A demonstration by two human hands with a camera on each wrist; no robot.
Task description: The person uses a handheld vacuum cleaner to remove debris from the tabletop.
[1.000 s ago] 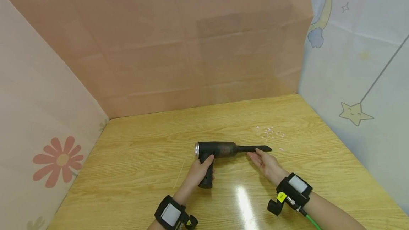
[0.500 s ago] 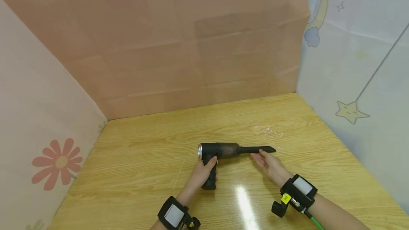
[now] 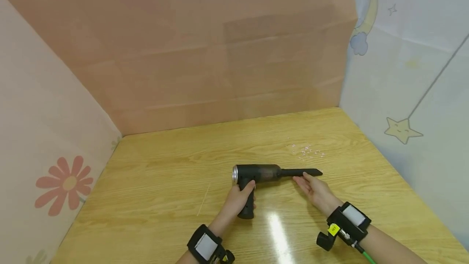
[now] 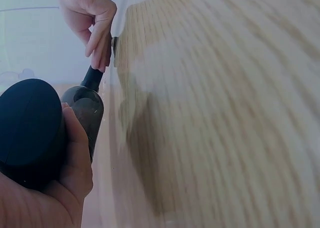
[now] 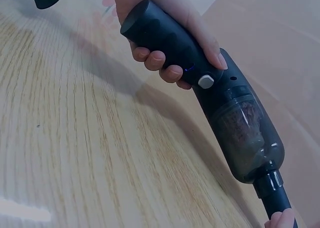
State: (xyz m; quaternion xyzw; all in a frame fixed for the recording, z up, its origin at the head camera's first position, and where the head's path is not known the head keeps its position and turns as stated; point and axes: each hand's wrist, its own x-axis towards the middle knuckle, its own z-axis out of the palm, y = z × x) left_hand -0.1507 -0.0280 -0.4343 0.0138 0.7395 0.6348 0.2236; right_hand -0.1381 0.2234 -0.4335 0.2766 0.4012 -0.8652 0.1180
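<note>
Both hands and the black handheld vacuum have shifted slightly rightward in the head view. At bottom centre, the left hand keeps its grip wrapped around the handle, whose broad round base fills the left of the left wrist view. Only the right wrist view reveals, near its centre, a pale button, a small blue light and, lower right, material inside the see-through chamber. Right of centre, the right hand has a narrow grip, thumb and fingers pinching the nozzle. Beyond it on the table, the head view alone clearly shows scattered pale scraps. Farthest off, across the top, hangs an orange-brown backdrop.
</note>
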